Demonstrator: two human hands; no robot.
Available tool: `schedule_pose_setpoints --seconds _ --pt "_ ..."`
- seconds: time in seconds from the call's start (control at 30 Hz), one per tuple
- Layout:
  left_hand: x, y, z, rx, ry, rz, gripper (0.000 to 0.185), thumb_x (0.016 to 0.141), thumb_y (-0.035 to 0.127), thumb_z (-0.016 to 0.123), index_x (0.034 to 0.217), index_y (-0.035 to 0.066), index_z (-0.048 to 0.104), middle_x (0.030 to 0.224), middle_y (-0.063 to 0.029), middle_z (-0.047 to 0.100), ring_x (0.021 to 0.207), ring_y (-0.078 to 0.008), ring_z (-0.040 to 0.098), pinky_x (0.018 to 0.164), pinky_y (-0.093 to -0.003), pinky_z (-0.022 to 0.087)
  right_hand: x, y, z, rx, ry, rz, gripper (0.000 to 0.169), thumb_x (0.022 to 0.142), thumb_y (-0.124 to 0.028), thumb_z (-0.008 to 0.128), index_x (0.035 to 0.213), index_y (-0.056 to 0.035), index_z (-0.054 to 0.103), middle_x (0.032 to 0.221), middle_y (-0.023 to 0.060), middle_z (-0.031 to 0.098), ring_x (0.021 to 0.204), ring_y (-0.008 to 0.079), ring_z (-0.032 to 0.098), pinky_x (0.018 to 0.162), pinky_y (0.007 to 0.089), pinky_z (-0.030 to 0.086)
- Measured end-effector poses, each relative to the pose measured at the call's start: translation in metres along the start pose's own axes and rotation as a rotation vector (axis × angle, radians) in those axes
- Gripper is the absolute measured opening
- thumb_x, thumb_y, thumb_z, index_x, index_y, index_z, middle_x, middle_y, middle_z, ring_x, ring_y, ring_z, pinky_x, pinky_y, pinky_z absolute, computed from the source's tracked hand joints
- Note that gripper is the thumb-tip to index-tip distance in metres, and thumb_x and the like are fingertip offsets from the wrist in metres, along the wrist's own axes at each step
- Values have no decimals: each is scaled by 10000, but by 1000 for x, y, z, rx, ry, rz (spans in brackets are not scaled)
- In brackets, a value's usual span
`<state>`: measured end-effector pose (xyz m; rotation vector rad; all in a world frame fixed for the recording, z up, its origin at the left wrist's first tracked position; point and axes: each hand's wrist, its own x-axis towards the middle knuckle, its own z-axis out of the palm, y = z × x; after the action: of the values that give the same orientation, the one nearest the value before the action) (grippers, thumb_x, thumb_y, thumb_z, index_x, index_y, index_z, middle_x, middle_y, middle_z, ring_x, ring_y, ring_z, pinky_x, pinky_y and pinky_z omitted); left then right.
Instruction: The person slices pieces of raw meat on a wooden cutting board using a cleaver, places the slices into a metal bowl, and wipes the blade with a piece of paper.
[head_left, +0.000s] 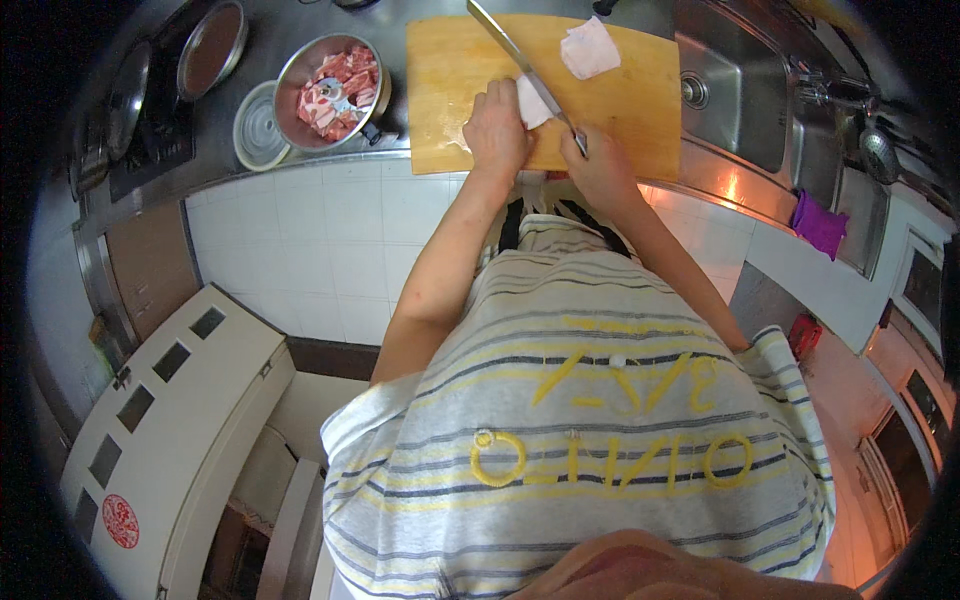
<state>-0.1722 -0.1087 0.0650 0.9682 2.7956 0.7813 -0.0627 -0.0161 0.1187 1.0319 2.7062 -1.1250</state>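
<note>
A wooden cutting board (637, 97) lies on the counter before me. My right hand (604, 169) grips the handle of a long-bladed knife (517, 54), whose blade slants up and left across the board. Beside the blade lies a pale, flat piece of food (533, 105), and my left hand (496, 131) rests on the board at its left edge, fingers close together. Whether those fingers press on the piece is unclear. Another pale slab (591, 49) lies at the board's upper right. A wet patch shows left of my left hand.
Left of the board stands a metal bowl (289, 90) of cut raw meat (349, 82), beside a round translucent lid (261, 127). A stainless steel sink (750, 112) adjoins on the right. A purple cloth (819, 225) hangs over the counter's edge, and a perforated ladle (879, 154) is at far right.
</note>
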Motion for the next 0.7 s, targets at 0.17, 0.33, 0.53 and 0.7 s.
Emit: schedule_pose_setpoints --seconds 0.17,0.33,0.53,0.7 --pt "-1 0 -1 35 32 62 572 543 115 828 1016 68 511 941 -81 542 860 -284 567 647 -385 517 9 -1 -4 181 -196 144 367 894 -316 504 863 29 624 761 216 609 712 339 606 652 442 451" --pt "0 -4 1 14 41 77 487 614 194 809 972 81 499 920 -92 549 849 -303 574 632 -435 504 7 10 3 163 -278 221 360 901 -294 496 989 31 622 847 262 635 799 381 626 729 462 468" --pt "-5 0 1 0 10 66 518 576 111 803 1002 79 509 931 -83 554 862 -283 579 646 -391 526 -16 33 -3 149 -248 128 394 950 -336 470 736 -12 537 543 51 462 483 170 473 472 361 395" --pt "5 -8 8 -11 14 90 495 632 202 788 1010 101 484 939 -72 541 892 -287 578 635 -423 528 24 8 7 186 -286 223 412 957 -371 463 703 -49 511 495 30 414 363 146 369 358 330 306"
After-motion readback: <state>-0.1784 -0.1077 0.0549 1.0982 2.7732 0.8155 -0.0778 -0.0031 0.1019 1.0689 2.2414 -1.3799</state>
